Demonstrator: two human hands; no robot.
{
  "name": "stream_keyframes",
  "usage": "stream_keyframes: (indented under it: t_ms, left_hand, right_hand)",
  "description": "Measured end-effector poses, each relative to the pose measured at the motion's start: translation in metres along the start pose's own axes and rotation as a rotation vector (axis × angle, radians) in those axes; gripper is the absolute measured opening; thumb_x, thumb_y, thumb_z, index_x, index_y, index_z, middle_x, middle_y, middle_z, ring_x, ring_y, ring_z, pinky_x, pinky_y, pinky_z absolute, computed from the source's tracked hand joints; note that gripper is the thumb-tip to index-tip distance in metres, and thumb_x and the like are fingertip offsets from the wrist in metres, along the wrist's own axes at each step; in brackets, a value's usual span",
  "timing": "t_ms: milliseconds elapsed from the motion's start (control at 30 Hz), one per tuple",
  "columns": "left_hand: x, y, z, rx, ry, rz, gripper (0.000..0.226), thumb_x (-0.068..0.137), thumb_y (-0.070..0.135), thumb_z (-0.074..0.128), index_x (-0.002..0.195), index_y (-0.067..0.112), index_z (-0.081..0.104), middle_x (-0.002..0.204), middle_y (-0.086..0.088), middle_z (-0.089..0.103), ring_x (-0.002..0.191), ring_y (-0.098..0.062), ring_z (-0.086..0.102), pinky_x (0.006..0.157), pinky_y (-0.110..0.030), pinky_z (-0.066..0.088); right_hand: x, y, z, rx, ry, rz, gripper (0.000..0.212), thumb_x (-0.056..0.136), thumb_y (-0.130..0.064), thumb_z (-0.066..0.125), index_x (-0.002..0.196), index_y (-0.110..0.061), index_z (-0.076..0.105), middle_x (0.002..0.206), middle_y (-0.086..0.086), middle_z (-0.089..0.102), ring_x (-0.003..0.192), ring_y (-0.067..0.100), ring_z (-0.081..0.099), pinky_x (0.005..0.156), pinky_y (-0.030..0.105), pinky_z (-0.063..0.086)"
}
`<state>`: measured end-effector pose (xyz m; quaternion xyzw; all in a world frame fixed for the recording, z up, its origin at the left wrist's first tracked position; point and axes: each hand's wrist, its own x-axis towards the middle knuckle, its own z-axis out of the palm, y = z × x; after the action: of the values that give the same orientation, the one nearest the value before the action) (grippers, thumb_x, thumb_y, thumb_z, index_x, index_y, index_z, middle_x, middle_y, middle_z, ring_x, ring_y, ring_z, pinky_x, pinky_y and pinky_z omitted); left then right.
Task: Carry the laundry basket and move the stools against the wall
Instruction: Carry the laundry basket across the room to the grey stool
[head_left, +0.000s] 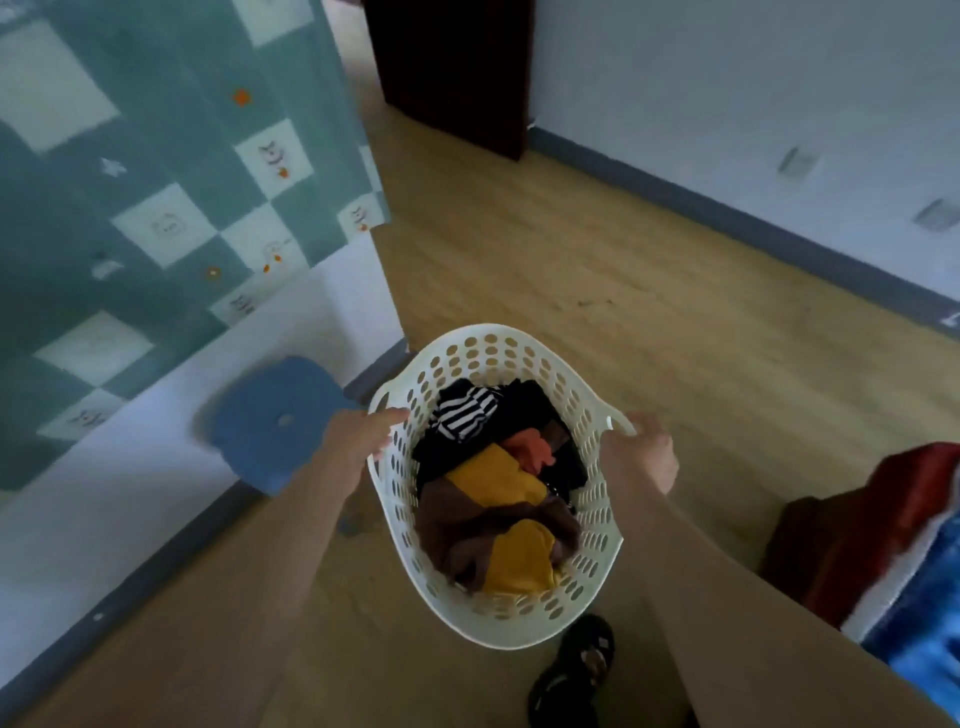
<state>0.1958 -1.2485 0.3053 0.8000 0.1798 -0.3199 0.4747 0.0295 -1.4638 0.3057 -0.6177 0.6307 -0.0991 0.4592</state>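
Basket (498, 618): one, white, perforated, oval, held above the floor (597, 270) at mid-frame. Contents: a heap of clothes (493, 499), including a striped piece, dark pieces, one orange, one brown and mustard-yellow folds; an exact count of garments cannot be told.

Left hand (358, 441): closed over the basket's left rim at the handle, thumb along the top edge. Right hand (641, 454): closed over the right handle, fingers curled under. Both forearms reach in from the bottom of the view.

Stool (275, 421): one in view, blue, rounded-square seat with a centre hole, blurred. It stands just left of the basket, close to the left wall (156, 478); whether it touches the wall cannot be told.

Walls: two. The left wall carries a teal-and-white chequered curtain (156, 156) on its upper part, a grey skirting at its foot. The right wall (753, 104) runs diagonally, also with grey skirting, two small plates mounted on it.

Open room: a broad strip of bare wood floor runs ahead of the basket, between the two walls, to a dark door (457, 67) at the far end.

Right edge: red and blue fabric (893, 545), near the right forearm.

Shoe (576, 670): one, dark, below the basket.
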Motion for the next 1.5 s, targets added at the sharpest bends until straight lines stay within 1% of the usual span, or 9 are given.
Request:
stream_keyframes:
  t_ms: [233,400,533,600,700,833,1100,1333,1500]
  left_hand:
    - [0.011,0.114,0.123,0.058,-0.113,0.069,0.046,0.076,0.012,0.076,0.114,-0.009,0.06,0.074,-0.012,0.057,0.061,-0.02,0.048,0.079,-0.038,0.046]
    - [0.014,0.183,0.231,0.119,-0.257,0.106,0.039,0.086,0.014,0.066,0.122,-0.001,0.056,0.103,-0.01,0.054,0.086,-0.018,0.053,0.082,-0.033,0.042]
    - [0.026,0.234,0.306,0.195,-0.32,0.126,0.027,0.082,0.01,0.069,0.106,-0.001,0.063,0.083,-0.008,0.058,0.085,-0.022,0.053,0.096,-0.041,0.047]
    - [0.033,0.258,0.339,0.248,-0.337,0.154,0.011,0.078,0.009,0.07,0.077,0.003,0.06,0.067,-0.007,0.052,0.069,-0.024,0.051,0.087,-0.042,0.049]
    - [0.041,0.303,0.396,0.327,-0.385,0.152,0.035,0.078,0.007,0.068,0.056,0.011,0.041,0.055,-0.006,0.041,0.051,-0.022,0.041,0.067,-0.035,0.043]
    - [0.06,0.366,0.476,0.378,-0.458,0.159,0.013,0.077,0.002,0.068,0.071,0.003,0.057,0.06,-0.008,0.05,0.053,-0.02,0.047,0.054,-0.031,0.041]
    - [0.057,0.449,0.626,0.438,-0.589,0.269,0.023,0.078,0.003,0.068,0.101,0.002,0.063,0.074,-0.006,0.059,0.065,-0.014,0.056,0.066,-0.03,0.046]
    - [0.037,0.487,0.768,0.511,-0.648,0.326,0.027,0.079,0.001,0.067,0.105,-0.002,0.064,0.075,-0.008,0.06,0.066,-0.014,0.058,0.066,-0.031,0.046]
    - [0.034,0.502,0.864,0.581,-0.662,0.281,0.027,0.078,0.0,0.067,0.105,-0.003,0.064,0.077,-0.008,0.061,0.068,-0.015,0.058,0.079,-0.035,0.047]
  right_hand:
    - [0.112,-0.056,-0.092,0.173,0.016,0.049,0.045,0.086,-0.006,0.051,0.125,-0.026,0.061,0.101,0.012,0.073,0.053,0.015,0.053,0.054,0.028,0.047]
    - [0.183,-0.075,-0.149,0.311,0.094,0.124,0.045,0.088,-0.005,0.052,0.128,-0.026,0.06,0.081,0.002,0.065,0.043,0.009,0.04,0.042,0.024,0.035]
    - [0.238,-0.085,-0.188,0.377,0.154,0.143,0.05,0.086,-0.002,0.049,0.129,-0.027,0.059,0.074,0.001,0.063,0.039,0.009,0.036,0.038,0.023,0.031]
    - [0.263,-0.089,-0.204,0.401,0.17,0.143,0.053,0.084,0.001,0.047,0.128,-0.026,0.06,0.07,-0.002,0.061,0.037,0.008,0.034,0.035,0.022,0.029]
    - [0.308,-0.101,-0.227,0.466,0.213,0.159,0.046,0.082,-0.001,0.048,0.117,-0.027,0.064,0.07,-0.001,0.062,0.042,0.011,0.042,0.042,0.023,0.035]
    - [0.375,-0.123,-0.261,0.517,0.353,0.229,0.036,0.081,-0.003,0.052,0.105,-0.018,0.073,0.088,0.003,0.072,0.073,0.021,0.062,0.067,0.027,0.049]
    - [0.473,-0.146,-0.32,0.585,0.548,0.345,0.028,0.082,-0.005,0.055,0.086,-0.02,0.078,0.072,-0.002,0.069,0.076,0.021,0.063,0.077,0.034,0.055]
    - [0.563,-0.136,-0.385,0.625,0.613,0.45,0.007,0.08,-0.014,0.067,0.08,-0.016,0.073,0.067,0.003,0.064,0.078,0.027,0.063,0.076,0.035,0.054]
    - [0.641,-0.121,-0.429,0.616,0.598,0.475,0.018,0.078,-0.016,0.067,0.061,-0.021,0.066,0.075,0.01,0.072,0.081,0.031,0.068,0.081,0.041,0.058]
